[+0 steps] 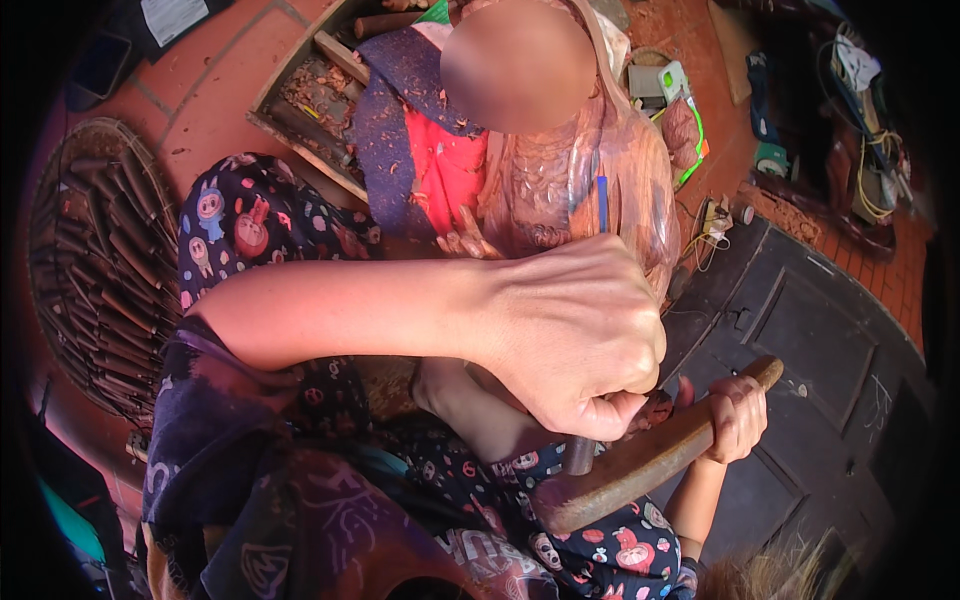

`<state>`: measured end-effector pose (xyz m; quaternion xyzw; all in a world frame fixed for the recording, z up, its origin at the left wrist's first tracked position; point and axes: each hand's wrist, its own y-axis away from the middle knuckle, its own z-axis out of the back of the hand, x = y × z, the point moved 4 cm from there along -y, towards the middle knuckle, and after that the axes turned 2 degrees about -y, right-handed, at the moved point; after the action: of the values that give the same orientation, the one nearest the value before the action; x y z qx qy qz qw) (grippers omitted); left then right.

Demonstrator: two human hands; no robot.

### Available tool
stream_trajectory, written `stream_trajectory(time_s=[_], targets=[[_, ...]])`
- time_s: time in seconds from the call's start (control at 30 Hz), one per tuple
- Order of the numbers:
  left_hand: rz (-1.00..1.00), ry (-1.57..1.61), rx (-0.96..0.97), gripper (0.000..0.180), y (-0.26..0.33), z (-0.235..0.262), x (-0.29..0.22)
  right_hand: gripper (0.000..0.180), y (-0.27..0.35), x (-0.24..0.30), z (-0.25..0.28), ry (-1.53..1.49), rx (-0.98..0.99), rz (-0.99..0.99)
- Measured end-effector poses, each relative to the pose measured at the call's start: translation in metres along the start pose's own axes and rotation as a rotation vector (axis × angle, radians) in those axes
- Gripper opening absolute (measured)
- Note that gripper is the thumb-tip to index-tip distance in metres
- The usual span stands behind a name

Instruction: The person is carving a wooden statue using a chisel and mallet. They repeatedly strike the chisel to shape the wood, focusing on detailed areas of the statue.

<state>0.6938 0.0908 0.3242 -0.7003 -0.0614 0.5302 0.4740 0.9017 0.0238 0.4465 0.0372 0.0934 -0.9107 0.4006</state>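
At far left, a round woven basket [95, 270] of dark wooden-handled tools sits on the red tile floor [215, 95]. At centre, the left hand [575, 335] is fisted around a chisel handle [578, 455] set against the reddish wood carving [590, 190]. To the right, the right hand [735, 415] has its fingers wrapped around a wooden mallet [640, 462] below the carving.
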Motion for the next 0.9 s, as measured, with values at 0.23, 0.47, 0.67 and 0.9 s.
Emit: stream_trajectory(time_s=[0.23, 0.47, 0.67, 0.9], targets=[[0.006, 0.103, 0.032, 0.022, 0.001, 0.011, 0.001, 0.037, -0.006, 0.006, 0.002, -0.005, 0.02, 0.043], [0.016, 0.106, 0.095, 0.02, -0.001, 0.016, 0.002, 0.032, -0.011, 0.012, 0.009, 0.034, 0.008, 0.04], [0.032, 0.065, 0.119, 0.018, 0.0, 0.013, 0.004, 0.031, -0.011, 0.011, 0.008, 0.061, -0.001, 0.096], [0.076, -0.054, 0.114, 0.014, -0.005, 0.028, 0.008, 0.03, -0.005, 0.005, 0.001, 0.035, -0.014, 0.042]])
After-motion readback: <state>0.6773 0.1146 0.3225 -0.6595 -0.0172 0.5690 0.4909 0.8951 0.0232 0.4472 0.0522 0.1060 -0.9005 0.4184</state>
